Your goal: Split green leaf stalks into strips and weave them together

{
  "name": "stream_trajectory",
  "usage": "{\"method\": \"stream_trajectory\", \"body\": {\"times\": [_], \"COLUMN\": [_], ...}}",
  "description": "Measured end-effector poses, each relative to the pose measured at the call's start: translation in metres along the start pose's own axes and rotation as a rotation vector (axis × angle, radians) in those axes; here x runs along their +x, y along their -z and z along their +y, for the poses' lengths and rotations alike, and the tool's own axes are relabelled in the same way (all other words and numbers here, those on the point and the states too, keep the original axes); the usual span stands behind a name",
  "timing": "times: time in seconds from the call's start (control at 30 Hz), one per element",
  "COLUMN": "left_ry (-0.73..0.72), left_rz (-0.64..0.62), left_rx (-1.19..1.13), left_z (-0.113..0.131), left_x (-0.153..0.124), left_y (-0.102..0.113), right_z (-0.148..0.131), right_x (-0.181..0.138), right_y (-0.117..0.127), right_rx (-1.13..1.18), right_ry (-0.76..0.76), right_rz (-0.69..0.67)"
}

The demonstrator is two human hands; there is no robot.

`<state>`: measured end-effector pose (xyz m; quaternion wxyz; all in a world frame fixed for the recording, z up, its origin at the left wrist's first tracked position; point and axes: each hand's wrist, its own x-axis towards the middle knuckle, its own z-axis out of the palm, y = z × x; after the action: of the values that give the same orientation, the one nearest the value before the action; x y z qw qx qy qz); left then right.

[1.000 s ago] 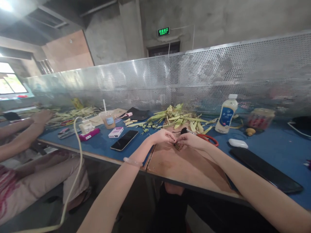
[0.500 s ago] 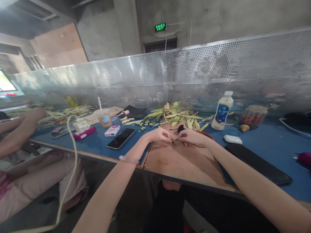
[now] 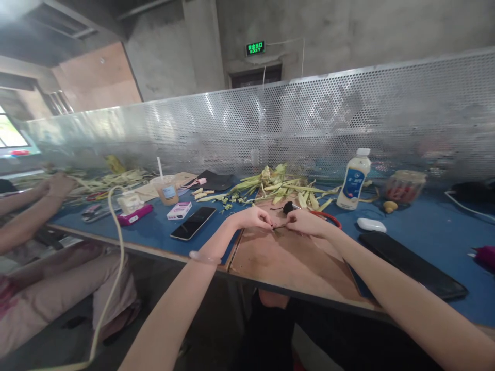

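My left hand [image 3: 258, 217] is closed in a pinch above the brown wooden board [image 3: 286, 257]. Between it and my right hand [image 3: 305, 222] runs a thin dark strand [image 3: 279, 228], too small to tell whether it is thread, wire or stem. The fingertips of my right hand are pinched on its other end. Just behind the right hand lies a small black bundle [image 3: 288, 207], which looks like thread. A red curved handle [image 3: 331, 218] shows past the right wrist, the rest of that tool being hidden.
Behind the board lies a heap of dried husks [image 3: 278, 185]. To the left are a phone [image 3: 193, 223], a small box [image 3: 179, 210] and a drink cup [image 3: 167, 191]. A bottle [image 3: 353, 180], white case [image 3: 371, 225] and black pouch [image 3: 412, 265] stand right. A co-worker's hands [image 3: 60, 185] are far left.
My right hand has drawn slightly away from the left, and the strand stretches more plainly between them. The co-worker's hands have shifted a little at the far left.
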<state>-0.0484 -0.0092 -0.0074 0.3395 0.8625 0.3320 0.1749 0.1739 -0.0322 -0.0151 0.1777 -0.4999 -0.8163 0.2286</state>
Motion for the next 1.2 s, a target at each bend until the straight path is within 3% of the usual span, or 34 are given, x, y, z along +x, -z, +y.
{"method": "stream_trajectory", "body": {"times": [0.2, 0.53, 0.6, 0.77, 0.9, 1.0, 1.2], "left_ry": [-0.009, 0.017, 0.032, 0.027, 0.008, -0.024, -0.04], "left_rz": [-0.023, -0.034, -0.033, -0.033, -0.055, -0.088, -0.121], "left_rx": [-0.022, 0.023, 0.022, -0.08, -0.238, -0.331, -0.471], "left_z": [-0.001, 0.0, 0.002, 0.001, -0.003, -0.003, -0.002], "left_x": [0.001, 0.0, -0.001, 0.0, 0.003, 0.002, 0.0], "left_y": [0.001, 0.002, 0.002, 0.0, -0.003, -0.003, -0.005], "right_z": [-0.013, -0.01, -0.012, -0.017, -0.011, -0.006, -0.008], "right_x": [0.003, 0.006, 0.004, 0.006, 0.015, 0.019, 0.017], "right_y": [-0.005, -0.015, -0.01, -0.012, -0.021, -0.024, -0.028], "right_rx": [-0.289, -0.311, -0.158, 0.614, 1.031, 1.118, 1.037], "right_ry": [0.007, 0.014, 0.018, -0.06, -0.154, -0.182, -0.093], "right_rz": [0.161, 0.241, 0.215, 0.055, -0.06, -0.118, -0.114]}}
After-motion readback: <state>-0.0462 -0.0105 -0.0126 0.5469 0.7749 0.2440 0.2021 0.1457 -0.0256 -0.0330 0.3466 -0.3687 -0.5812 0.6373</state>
